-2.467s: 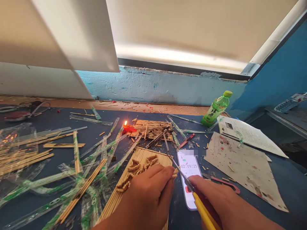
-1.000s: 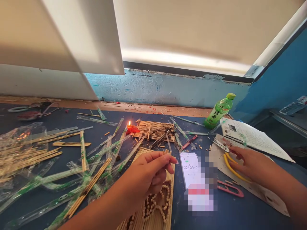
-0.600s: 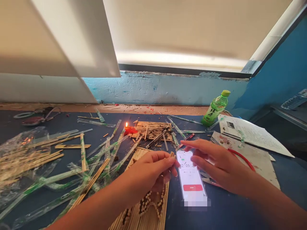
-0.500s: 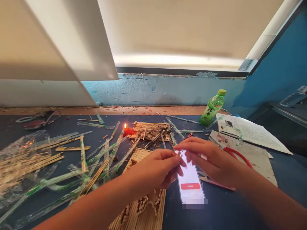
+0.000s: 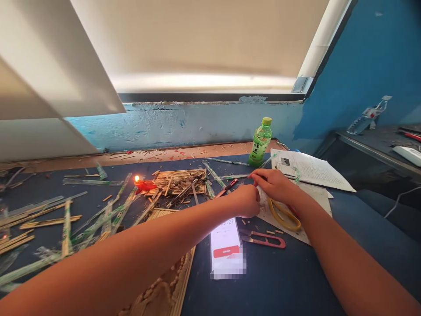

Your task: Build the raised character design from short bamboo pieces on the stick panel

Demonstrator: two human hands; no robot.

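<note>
My left hand [image 5: 247,202] is closed in a fist above the top end of a lit phone [image 5: 225,239]; whatever it holds is hidden. Right beside it, my right hand [image 5: 274,183] bends its fingers around something thin and dark reddish, too small to name. Under my right hand and wrist lies a yellow looped handle [image 5: 285,221] on a stained sheet of paper. Pink-handled thread snips [image 5: 268,240] rest to the right of the phone. A pink utility knife [image 5: 226,188] lies beyond my left hand. Partly covered by my left forearm is a panel of thin wooden sticks [image 5: 184,281] bearing beaded curves.
A lit red candle [image 5: 144,185] burns beside a smaller, dirtied stick panel [image 5: 180,181]. Plastic wrappers [image 5: 108,215] and loose sticks [image 5: 51,223] litter the left. A green tea bottle [image 5: 261,142] stands at the back, near an open booklet [image 5: 311,169].
Both hands have moved away from over the phone, toward the stained paper. My left hand has curled into a fist. The view has turned right, and the yellow handle and snips show more fully.
</note>
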